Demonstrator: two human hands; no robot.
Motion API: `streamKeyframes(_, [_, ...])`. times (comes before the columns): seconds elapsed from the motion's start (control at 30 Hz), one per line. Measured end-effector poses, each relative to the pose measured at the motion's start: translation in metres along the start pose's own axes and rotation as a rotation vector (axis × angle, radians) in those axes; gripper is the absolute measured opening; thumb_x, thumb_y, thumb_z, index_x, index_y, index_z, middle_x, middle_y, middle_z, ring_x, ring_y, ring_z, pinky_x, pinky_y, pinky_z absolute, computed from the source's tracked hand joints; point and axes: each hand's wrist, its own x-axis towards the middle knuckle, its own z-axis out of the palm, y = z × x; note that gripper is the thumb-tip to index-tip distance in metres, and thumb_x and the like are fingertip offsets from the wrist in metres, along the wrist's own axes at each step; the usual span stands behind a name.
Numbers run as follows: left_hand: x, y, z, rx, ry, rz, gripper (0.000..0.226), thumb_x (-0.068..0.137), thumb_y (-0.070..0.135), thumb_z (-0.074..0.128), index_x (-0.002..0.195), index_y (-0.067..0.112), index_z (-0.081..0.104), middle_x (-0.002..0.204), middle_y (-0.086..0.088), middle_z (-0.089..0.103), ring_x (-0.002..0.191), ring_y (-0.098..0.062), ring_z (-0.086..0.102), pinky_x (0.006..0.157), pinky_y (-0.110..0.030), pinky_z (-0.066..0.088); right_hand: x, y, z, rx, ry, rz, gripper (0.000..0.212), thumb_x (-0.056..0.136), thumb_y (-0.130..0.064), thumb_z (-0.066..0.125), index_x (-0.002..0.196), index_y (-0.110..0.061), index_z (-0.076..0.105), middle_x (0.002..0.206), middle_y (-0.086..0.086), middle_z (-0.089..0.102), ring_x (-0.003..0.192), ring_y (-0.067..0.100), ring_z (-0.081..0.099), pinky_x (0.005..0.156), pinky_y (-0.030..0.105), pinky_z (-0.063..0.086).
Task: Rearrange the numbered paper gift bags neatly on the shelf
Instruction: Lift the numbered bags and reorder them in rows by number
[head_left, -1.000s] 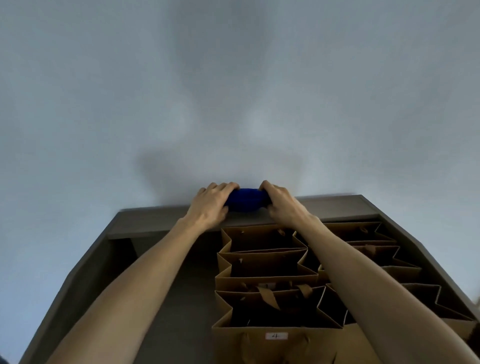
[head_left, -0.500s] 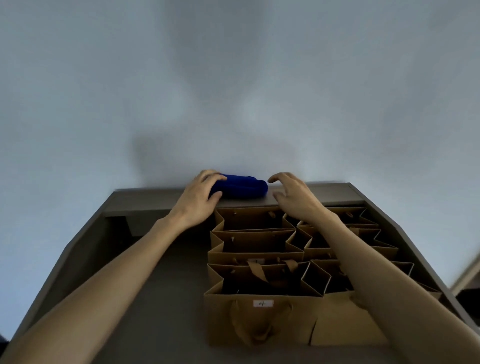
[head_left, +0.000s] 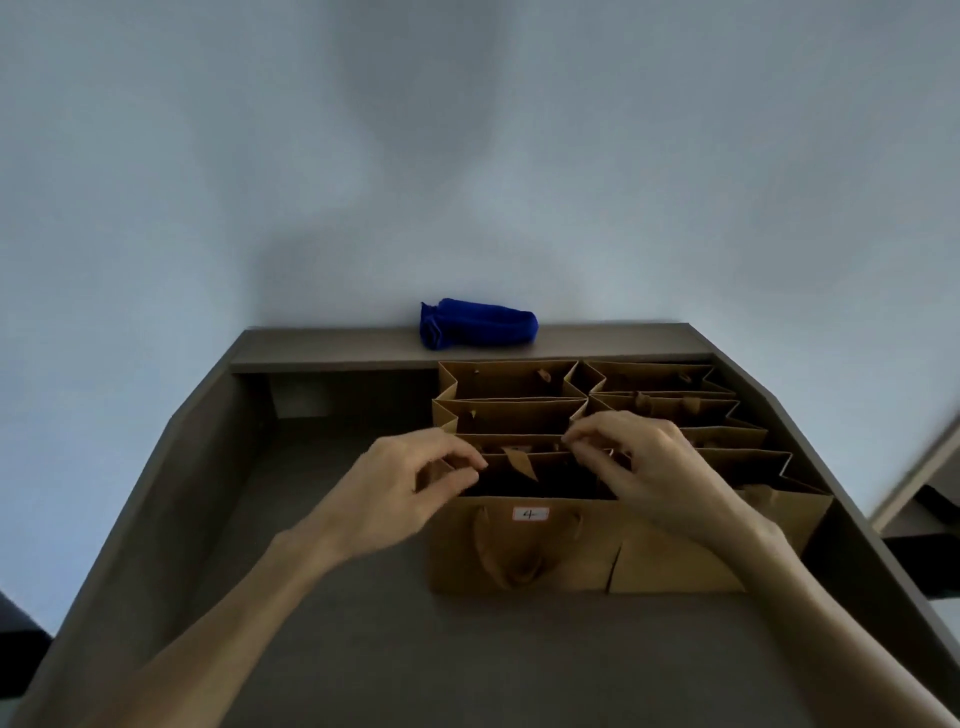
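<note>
Several brown paper gift bags stand open in two columns on the grey shelf surface (head_left: 363, 649). The front left bag (head_left: 550, 561) carries a white label reading 4, and its handle hangs down the front. My left hand (head_left: 410, 488) has its fingers curled at the top left corner of this bag, thumb and fingertips pinching the rim. At the top right of the same column my right hand (head_left: 649, 467) pinches the paper edge with its fingertips. The bag behind (head_left: 514, 415) and the right column (head_left: 675, 561) are untouched.
A rolled blue cloth (head_left: 478, 325) lies on the raised back ledge (head_left: 332, 348) against the wall. Slanted side walls bound the surface left and right. The left half holds no bags. At far right a lower dark area shows past the edge.
Both hands let go of the blue cloth on the ledge and drew back toward me to the front left bag. The camera tilted down.
</note>
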Motion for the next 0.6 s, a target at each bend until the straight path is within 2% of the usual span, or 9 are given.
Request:
streamKeyframes(0.1, [-0.008, -0.005, 0.014, 0.197, -0.069, 0.002, 0.037, 0.09, 0.051, 0.045, 0.121, 0.035, 0.057, 0.113, 0.027, 0.052, 0.091, 0.022, 0.045, 0.072, -0.003, 0.039, -0.018, -0.003, 0.01, -0.163, -0.088, -0.055, 0.029, 0.097, -0.044, 0.046, 0.114, -0.031, 0.065, 0.108, -0.022, 0.062, 0.105, -0.004, 0.054, 0.088, 0.013, 0.037])
streamKeyframes(0.17, [-0.012, -0.009, 0.019, 0.242, -0.07, 0.009, 0.039, 0.09, 0.053, 0.041, 0.121, 0.036, 0.057, 0.117, 0.022, 0.057, 0.092, 0.022, 0.044, 0.076, -0.002, 0.038, -0.025, -0.003, 0.019, -0.241, -0.124, -0.055, 0.037, 0.096, -0.051, 0.038, 0.114, -0.035, 0.065, 0.109, -0.02, 0.065, 0.108, 0.001, 0.052, 0.089, 0.017, 0.032])
streamKeyframes(0.27, [-0.016, -0.014, 0.023, 0.202, -0.051, 0.005, 0.033, 0.092, 0.044, 0.045, 0.119, 0.033, 0.06, 0.116, 0.017, 0.062, 0.1, 0.013, 0.051, 0.085, -0.007, 0.044, -0.032, -0.004, 0.028, -0.314, -0.078, -0.077, 0.034, 0.096, -0.044, 0.038, 0.108, -0.034, 0.068, 0.103, -0.018, 0.069, 0.103, 0.007, 0.054, 0.085, 0.025, 0.036])
streamKeyframes(0.33, [-0.02, -0.015, 0.022, 0.14, -0.027, -0.021, 0.027, 0.093, 0.037, 0.051, 0.117, 0.032, 0.062, 0.114, 0.018, 0.063, 0.104, 0.011, 0.055, 0.091, -0.014, 0.047, -0.032, -0.008, 0.029, -0.291, -0.063, -0.066, 0.033, 0.096, -0.041, 0.039, 0.107, -0.033, 0.068, 0.1, -0.017, 0.069, 0.101, 0.007, 0.053, 0.082, 0.027, 0.038])
streamKeyframes(0.4, [-0.024, -0.015, 0.014, 0.083, -0.001, -0.036, 0.024, 0.093, 0.033, 0.053, 0.115, 0.031, 0.064, 0.112, 0.018, 0.064, 0.106, 0.009, 0.057, 0.092, -0.014, 0.047, -0.029, -0.013, 0.028, -0.249, -0.076, -0.054, 0.034, 0.096, -0.042, 0.037, 0.109, -0.033, 0.067, 0.102, -0.018, 0.068, 0.103, 0.006, 0.053, 0.084, 0.027, 0.038])
streamKeyframes(0.5, [-0.03, -0.014, -0.005, 0.004, 0.023, -0.078, 0.021, 0.093, 0.026, 0.056, 0.113, 0.031, 0.064, 0.108, 0.021, 0.063, 0.105, 0.009, 0.058, 0.089, -0.01, 0.047, -0.018, -0.028, 0.024, -0.135, -0.099, -0.052, 0.028, 0.099, -0.039, 0.043, 0.115, -0.032, 0.065, 0.103, -0.026, 0.058, 0.102, -0.004, 0.05, 0.089, 0.02, 0.036])
streamKeyframes(0.6, [-0.04, -0.015, -0.028, -0.043, 0.034, -0.14, 0.022, 0.092, 0.027, 0.057, 0.112, 0.031, 0.066, 0.106, 0.022, 0.064, 0.102, 0.008, 0.059, 0.084, -0.01, 0.05, -0.003, -0.048, 0.024, 0.038, -0.167, 0.003, 0.024, 0.102, -0.028, 0.05, 0.122, -0.03, 0.062, 0.105, -0.031, 0.05, 0.1, -0.012, 0.049, 0.084, 0.009, 0.041])
